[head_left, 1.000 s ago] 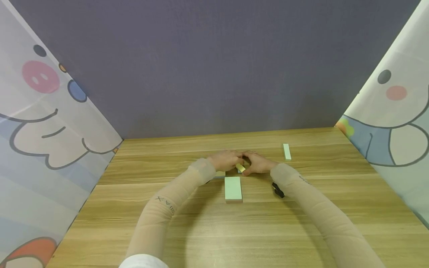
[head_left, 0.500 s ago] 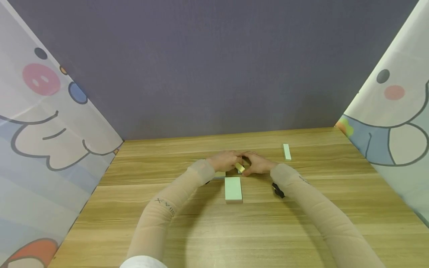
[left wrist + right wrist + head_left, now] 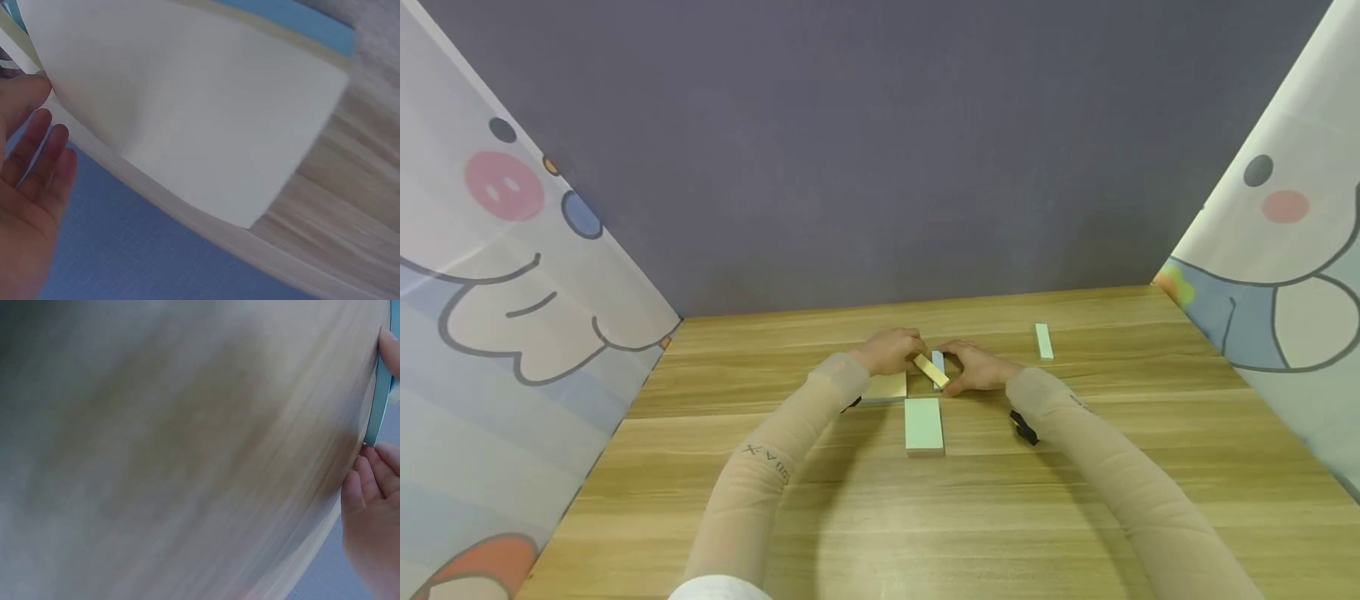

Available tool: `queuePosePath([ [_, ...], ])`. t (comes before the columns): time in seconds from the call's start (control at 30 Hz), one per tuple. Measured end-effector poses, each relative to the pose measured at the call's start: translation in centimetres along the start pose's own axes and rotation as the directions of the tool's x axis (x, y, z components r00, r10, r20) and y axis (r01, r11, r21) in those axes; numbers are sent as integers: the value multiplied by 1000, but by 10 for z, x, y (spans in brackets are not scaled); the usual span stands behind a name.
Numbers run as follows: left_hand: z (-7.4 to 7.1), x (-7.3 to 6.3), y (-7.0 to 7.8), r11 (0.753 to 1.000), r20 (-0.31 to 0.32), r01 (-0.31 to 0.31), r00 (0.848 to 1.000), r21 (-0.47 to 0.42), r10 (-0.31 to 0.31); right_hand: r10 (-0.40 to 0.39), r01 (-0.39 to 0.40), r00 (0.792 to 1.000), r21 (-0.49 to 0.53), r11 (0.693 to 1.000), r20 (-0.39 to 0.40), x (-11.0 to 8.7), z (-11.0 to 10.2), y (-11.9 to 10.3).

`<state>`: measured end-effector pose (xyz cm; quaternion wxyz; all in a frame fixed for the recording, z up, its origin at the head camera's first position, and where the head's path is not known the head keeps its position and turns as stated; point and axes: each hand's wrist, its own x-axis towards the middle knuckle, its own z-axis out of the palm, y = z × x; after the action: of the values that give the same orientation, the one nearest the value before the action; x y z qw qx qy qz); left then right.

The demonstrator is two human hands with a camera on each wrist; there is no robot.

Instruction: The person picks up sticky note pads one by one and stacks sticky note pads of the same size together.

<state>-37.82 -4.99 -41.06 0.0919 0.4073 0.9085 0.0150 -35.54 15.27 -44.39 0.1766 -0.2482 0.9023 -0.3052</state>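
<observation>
Between the thumb and fingers of my left hand is one end of a narrow yellow sticky-note pad, slanting down to the right. Its free end overlaps a narrow light-blue pad. My right hand holds that blue pad by its ends, the thumb at one and the fingertips at the other in the right wrist view. A wide pale-yellow pad, with a blue layer beneath, lies under my left wrist. In the left wrist view the wide pad fills much of the picture.
Nearer to me on the wooden table lies a thick light-green rectangular pad. Farther off to the right is a narrow light-green strip pad. A dark panel stands at the back, with cartoon-printed sheets on both sides.
My left hand has shifted left and slightly away with the yellow strip pad, showing more of that pad and of the blue one. My right hand has stayed nearly still.
</observation>
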Motion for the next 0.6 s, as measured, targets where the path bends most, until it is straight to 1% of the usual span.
queuePosePath([
  [0.13,0,3,1,1000,4,3,1000,-23,-3,6,-6,1000,12,1000,1,0,1,0],
  [0.23,1,6,5,999,17,-15,1000,-28,16,11,-11,1000,6,1000,3,0,0,0],
  [0.4,5,10,10,999,48,-55,997,1,55,15,-15,1000,-5,1000,8,1,0,-1],
  [0.6,11,12,8,995,21,-93,996,47,92,18,-18,1000,0,1000,7,2,1,0],
])
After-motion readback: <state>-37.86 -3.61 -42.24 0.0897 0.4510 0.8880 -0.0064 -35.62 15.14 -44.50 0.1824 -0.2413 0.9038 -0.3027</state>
